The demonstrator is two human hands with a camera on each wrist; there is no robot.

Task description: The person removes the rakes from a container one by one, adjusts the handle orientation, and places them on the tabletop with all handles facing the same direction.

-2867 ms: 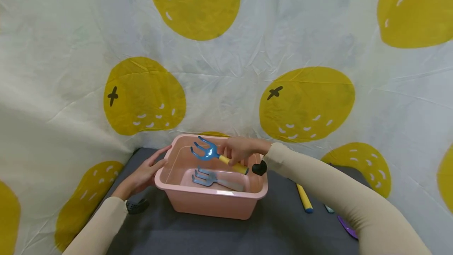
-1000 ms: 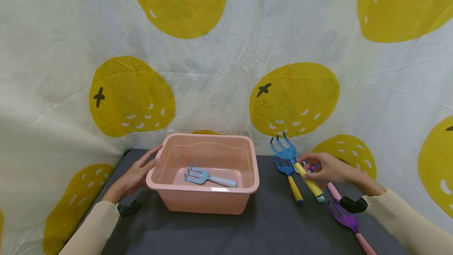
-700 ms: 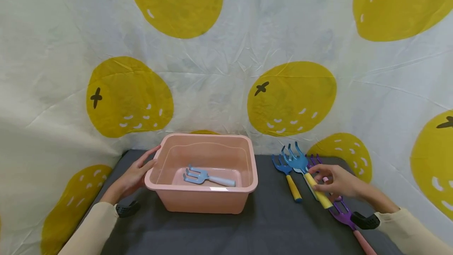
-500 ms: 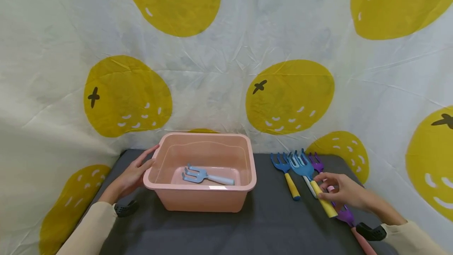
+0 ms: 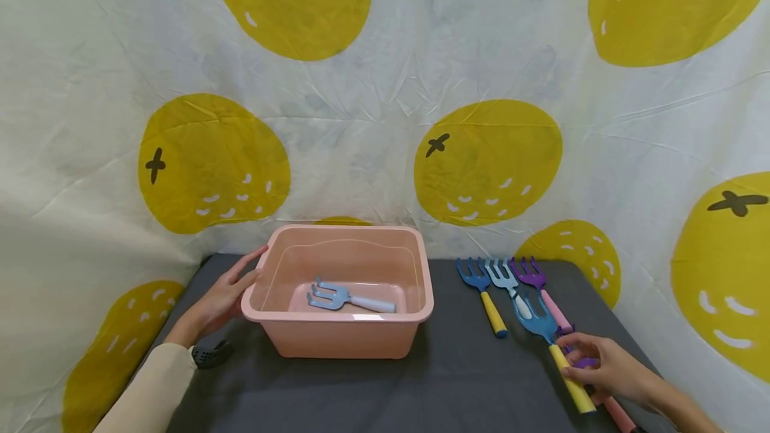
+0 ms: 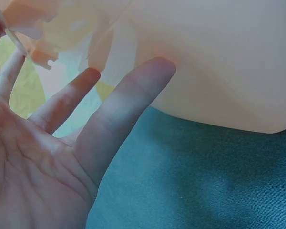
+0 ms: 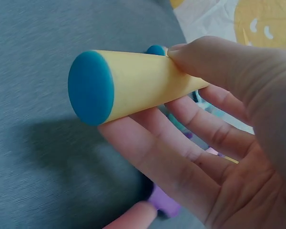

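In the head view my right hand (image 5: 613, 366) pinches the yellow handle of a blue hand rake (image 5: 538, 318), its tines pointing away from me. The right wrist view shows the thumb on top of the yellow handle (image 7: 138, 78) with fingers beneath, the blue end cap facing the camera. My left hand (image 5: 219, 303) rests against the left side of a pink plastic tub (image 5: 343, 339); its thumb (image 6: 128, 102) and fingers are spread and straight. Inside the tub lies a light blue rake (image 5: 369, 303) with a pale handle.
Right of the tub, a blue rake with yellow handle (image 5: 493, 313), a light blue rake (image 5: 502, 275) and a purple rake with pink handle (image 5: 555, 309) lie side by side. Another pink handle (image 5: 616, 413) shows beneath my right hand. A fruit-print cloth (image 5: 361, 172) hangs behind the dark table (image 5: 361, 399).
My right hand has carried the blue rake from over the tub to the right, then down past the other rakes towards me. The left hand stays at the tub.
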